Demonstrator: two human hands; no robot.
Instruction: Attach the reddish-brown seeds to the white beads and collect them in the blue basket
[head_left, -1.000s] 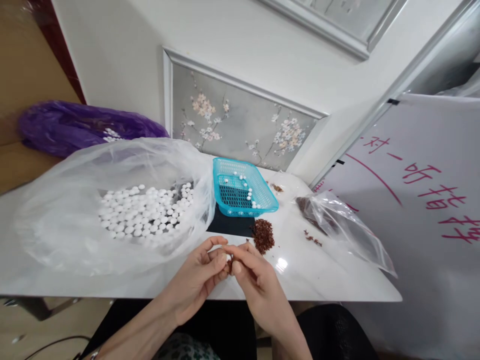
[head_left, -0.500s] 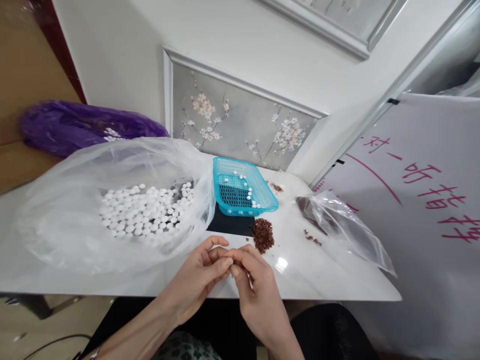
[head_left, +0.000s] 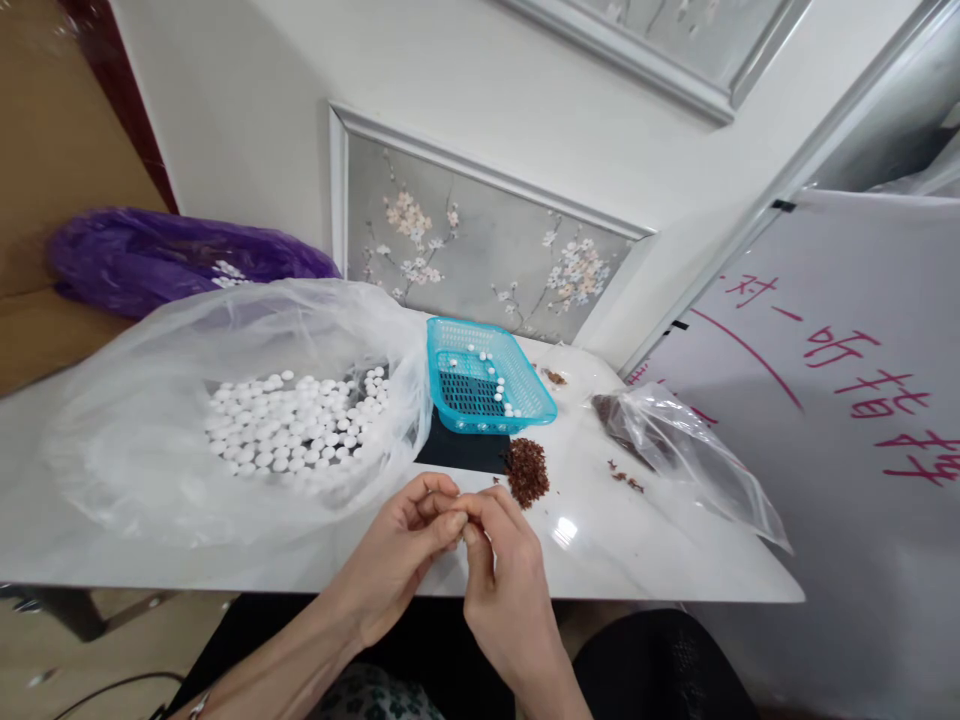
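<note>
Near the table's front edge, my left hand (head_left: 411,545) and my right hand (head_left: 504,570) meet with thumbs and fingertips pinched together. Whatever sits between the fingertips is hidden or too small to name. Just beyond my right hand lies a heap of small reddish-brown pieces (head_left: 528,473). Behind it stands a blue plastic basket (head_left: 491,425) with several small white balls (head_left: 499,388) inside, partly on a black mat (head_left: 461,447). To the left of my hands, an open clear plastic bag (head_left: 150,430) holds many white balls (head_left: 300,425).
A clear bag of brown material (head_left: 645,430) lies at the right, near scattered brown bits (head_left: 626,478). A purple bag (head_left: 135,265) rests at the back left. A framed flower picture (head_left: 480,230) leans on the wall; a whiteboard (head_left: 825,480) stands at the right.
My right hand has turned slightly, its wrist shifting a little to the left. Both hands stay pinched together at the same spot. The view has shifted very slightly.
</note>
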